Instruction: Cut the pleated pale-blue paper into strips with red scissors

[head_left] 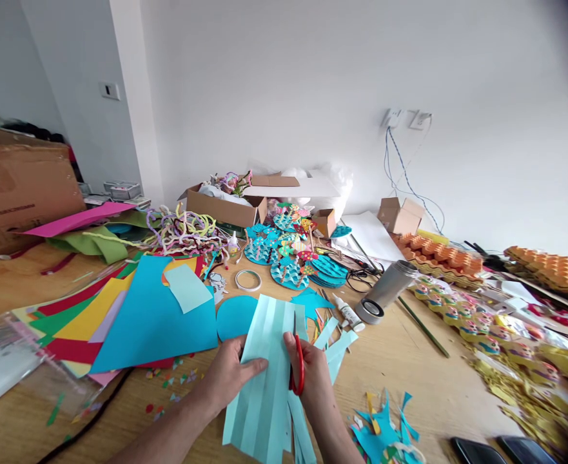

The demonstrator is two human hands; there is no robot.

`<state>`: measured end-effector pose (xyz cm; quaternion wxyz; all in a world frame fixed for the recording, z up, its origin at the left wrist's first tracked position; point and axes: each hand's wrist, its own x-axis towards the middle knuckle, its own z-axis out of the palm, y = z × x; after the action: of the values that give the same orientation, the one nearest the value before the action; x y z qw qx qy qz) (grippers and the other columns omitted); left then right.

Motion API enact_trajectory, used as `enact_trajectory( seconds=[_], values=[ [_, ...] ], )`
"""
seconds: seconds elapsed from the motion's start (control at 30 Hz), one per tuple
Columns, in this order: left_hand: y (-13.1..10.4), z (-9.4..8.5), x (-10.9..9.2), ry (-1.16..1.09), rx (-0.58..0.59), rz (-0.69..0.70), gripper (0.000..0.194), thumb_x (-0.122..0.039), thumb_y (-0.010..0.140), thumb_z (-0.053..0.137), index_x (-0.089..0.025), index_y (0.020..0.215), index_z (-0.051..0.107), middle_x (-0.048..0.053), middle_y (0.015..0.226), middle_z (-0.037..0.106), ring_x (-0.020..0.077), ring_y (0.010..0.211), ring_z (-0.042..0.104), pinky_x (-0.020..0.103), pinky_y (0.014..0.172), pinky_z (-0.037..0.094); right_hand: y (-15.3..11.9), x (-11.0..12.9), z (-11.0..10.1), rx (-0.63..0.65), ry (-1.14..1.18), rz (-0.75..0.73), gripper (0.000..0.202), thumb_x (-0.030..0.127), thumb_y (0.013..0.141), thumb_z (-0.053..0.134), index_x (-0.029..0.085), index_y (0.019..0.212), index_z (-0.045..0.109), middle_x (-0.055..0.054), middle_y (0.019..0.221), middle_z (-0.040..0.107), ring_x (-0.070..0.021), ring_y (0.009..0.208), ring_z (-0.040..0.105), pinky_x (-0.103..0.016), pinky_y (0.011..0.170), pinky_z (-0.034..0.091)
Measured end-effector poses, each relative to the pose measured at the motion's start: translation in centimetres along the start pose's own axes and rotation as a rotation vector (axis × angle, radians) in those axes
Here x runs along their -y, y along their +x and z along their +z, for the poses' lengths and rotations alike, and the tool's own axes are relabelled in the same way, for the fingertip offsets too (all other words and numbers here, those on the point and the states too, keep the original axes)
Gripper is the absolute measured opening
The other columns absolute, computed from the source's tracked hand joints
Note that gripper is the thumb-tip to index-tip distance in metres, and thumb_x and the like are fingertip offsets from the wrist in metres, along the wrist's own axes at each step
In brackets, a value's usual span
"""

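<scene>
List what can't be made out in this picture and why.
All in the head view:
Left hand: some fingertips hidden beneath the pale blue sheet.
Red-handled scissors: part of the handle covered by the right hand.
White bottle: print too small to read.
Two dark phone-like devices: cut off by the bottom edge.
Large cardboard box: cut off by the left edge.

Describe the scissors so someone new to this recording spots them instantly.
Start at the wooden table and find the pale-blue creased paper at its near side. In the right grip, by that paper's right side, are the scissors. Their red handles set them apart from the pale-blue paper.
</scene>
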<state>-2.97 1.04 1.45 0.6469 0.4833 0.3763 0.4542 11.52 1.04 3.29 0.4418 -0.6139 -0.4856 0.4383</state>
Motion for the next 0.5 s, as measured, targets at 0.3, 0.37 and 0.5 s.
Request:
enact_trajectory(
  seconds=[0.3,0.37,0.5],
  values=[
    [0.03,-0.04,0.09,0.012,0.017,-0.002,0.038,-0.023,0.070,0.064,-0.013,0.106,0.060,0.007,0.096,0.069,0.0273,0.086,0.063,0.036,0.073,0.050,0.32,-0.76,-0.32,-0.017,-0.058,-0.046,0.047,0.058,0.075,0.047,0.017,0.051,0.041,0.004,0.039,0.038,-0.0078,0.038,0.032,-0.019,0.036,0.023],
    [0.06,0.03,-0.01,0.006,0.020,-0.006,0.037,-0.023,0.071,0.064,-0.014,0.106,0.060,0.007,0.097,0.069,0.0274,0.087,0.063,0.036,0.073,0.050,0.36,-0.86,-0.33,-0.020,-0.055,-0.038,0.047,0.057,0.075,0.047,0.018,0.051,0.041,0.004,0.039,0.037,-0.0079,0.039,0.032,-0.019,0.036,0.023],
    [-0.01,0.12,-0.23,0.000,0.020,-0.003,0.037,-0.023,0.070,0.064,-0.014,0.107,0.060,0.007,0.097,0.069,0.0269,0.087,0.063,0.036,0.074,0.050,0.22,-0.75,-0.31,-0.018,-0.029,-0.026,0.046,0.058,0.074,0.047,0.018,0.051,0.041,0.005,0.041,0.036,-0.0082,0.040,0.030,-0.020,0.037,0.023]
  ],
)
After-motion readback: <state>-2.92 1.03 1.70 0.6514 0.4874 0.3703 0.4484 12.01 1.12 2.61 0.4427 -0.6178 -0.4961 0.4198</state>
